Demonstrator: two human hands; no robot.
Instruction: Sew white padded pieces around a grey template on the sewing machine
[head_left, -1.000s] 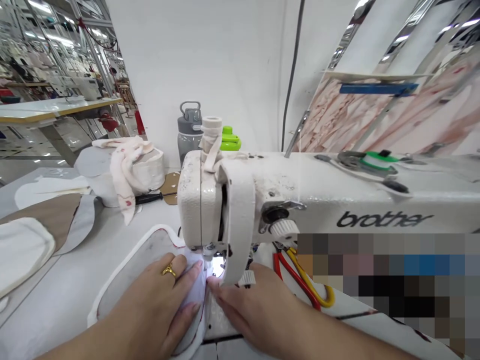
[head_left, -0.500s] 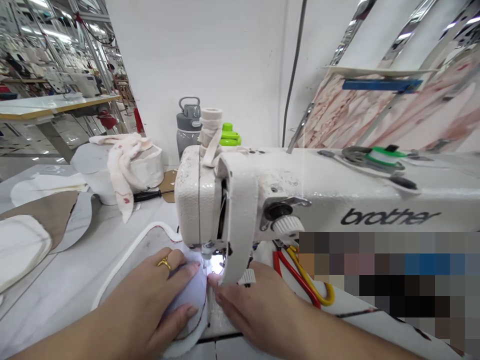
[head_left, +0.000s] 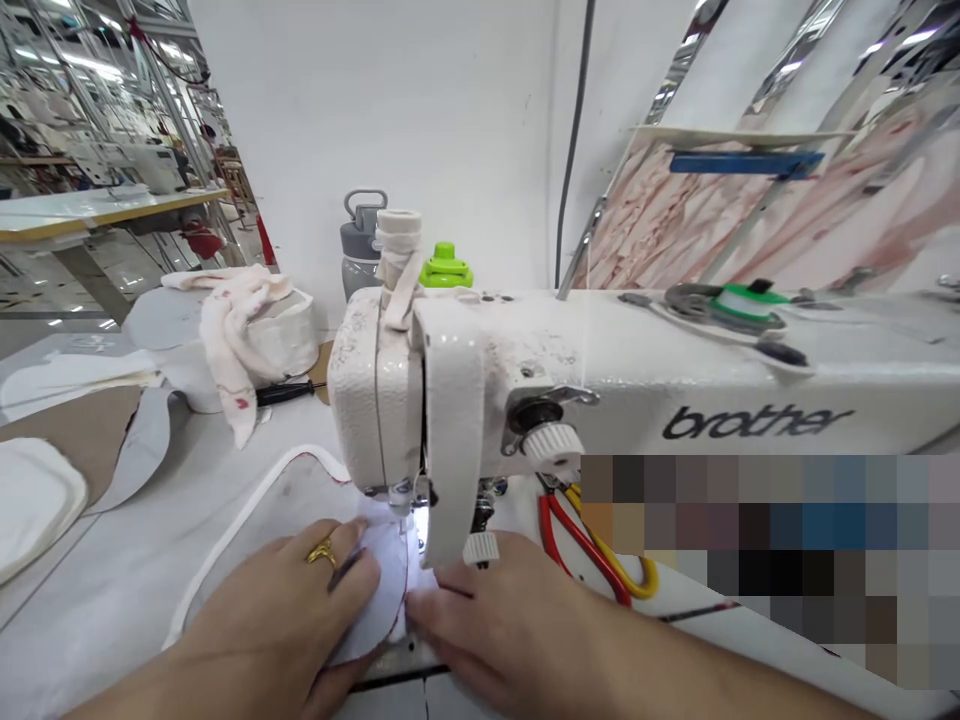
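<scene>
A grey-white fabric panel (head_left: 382, 590) with a padded white edge and a thin red line lies under the needle area of a white sewing machine (head_left: 450, 400). My left hand (head_left: 292, 600), a gold ring on one finger, rests on the panel with its fingers bent and gripping the cloth, which rises in a fold beside the index finger. At the panel's right edge, just in front of the lit needle, my right hand (head_left: 495, 610) has its fingers closed on the border. The machine head hides part of that hand's fingertips.
Red-handled pliers (head_left: 577, 545) and a yellow-handled tool (head_left: 637, 580) lie right of my right hand. A black-handled screwdriver (head_left: 285, 392), cut fabric pieces (head_left: 45, 500) and a white roll (head_left: 292, 330) are at left. Bottles (head_left: 446, 268) stand behind the machine.
My left hand has drawn its spread fingers together and gathered the panel. My right fingers have come back from the needle towards me, along the edge. The view has shifted slightly right.
</scene>
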